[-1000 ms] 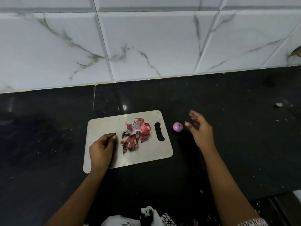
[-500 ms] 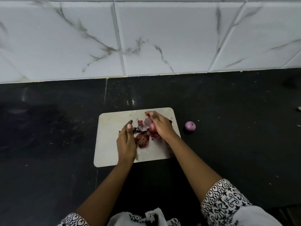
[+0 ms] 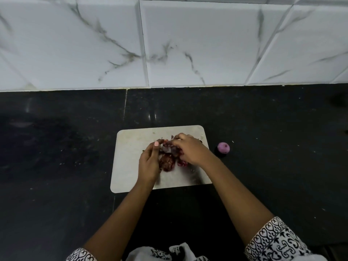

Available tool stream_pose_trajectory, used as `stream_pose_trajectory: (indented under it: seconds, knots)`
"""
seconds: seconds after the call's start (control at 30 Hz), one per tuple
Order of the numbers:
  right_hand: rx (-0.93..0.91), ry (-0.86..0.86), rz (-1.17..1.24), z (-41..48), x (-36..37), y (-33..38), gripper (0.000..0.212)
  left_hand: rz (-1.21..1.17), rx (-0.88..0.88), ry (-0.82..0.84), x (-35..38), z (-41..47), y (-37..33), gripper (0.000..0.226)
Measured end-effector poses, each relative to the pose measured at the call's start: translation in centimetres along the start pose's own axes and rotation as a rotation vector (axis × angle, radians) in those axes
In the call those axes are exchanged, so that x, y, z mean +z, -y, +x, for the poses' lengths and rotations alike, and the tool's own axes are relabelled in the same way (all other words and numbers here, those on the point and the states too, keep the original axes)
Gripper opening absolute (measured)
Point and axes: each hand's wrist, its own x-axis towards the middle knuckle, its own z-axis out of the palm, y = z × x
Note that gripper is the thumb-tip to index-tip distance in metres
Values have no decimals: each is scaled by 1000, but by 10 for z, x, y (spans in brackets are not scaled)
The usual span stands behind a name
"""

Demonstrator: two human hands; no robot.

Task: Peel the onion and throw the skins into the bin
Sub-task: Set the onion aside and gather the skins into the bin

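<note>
The small, round, peeled purple onion (image 3: 223,147) sits alone on the black stone table (image 3: 273,147), right of the pale rectangular cutting board (image 3: 131,166) — likely set clear of the waste. On the board, both hands cup the reddish-brown papery skins (image 3: 166,161): left hand (image 3: 149,162) curled beside them, right hand (image 3: 191,150) seemingly closed over them — fingers partly hidden. No bin shows.

Peeled purple onion (image 3: 223,147) on black counter; reddish skins (image 3: 166,161) heaped on the board.
</note>
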Motion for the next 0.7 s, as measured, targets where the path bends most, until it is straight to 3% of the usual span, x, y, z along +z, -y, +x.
stream_pose_trajectory:
  seconds: [0.1,0.17,0.27,0.37,0.43,0.57,0.63,0.7]
  knots:
    - [-21,-32,-35,4,-1,10,34,-1,-30,81,6,4,-1,34]
    - [66,-128,96,5,-3,8,31,-32,-37,76,7,4,-8,36]
    - [320,-217,693,-1,-19,-2,29,-75,-54,16,4,6,-20,47]
    - [313,-251,1053,-4,-41,8,27,-225,-58,-37,6,14,-37,51]
    - [241,-313,1079,0,-47,29,23,-570,-163,-6,17,17,-52,47]
    - [170,-506,842,7,-27,76,24,-1079,-350,52,31,22,-65,37]
    - [163,-485,740,8,-19,86,31,-1101,-390,85,24,25,-65,38]
    - [116,-379,462,12,-12,85,38,-931,-407,70,18,25,-58,37]
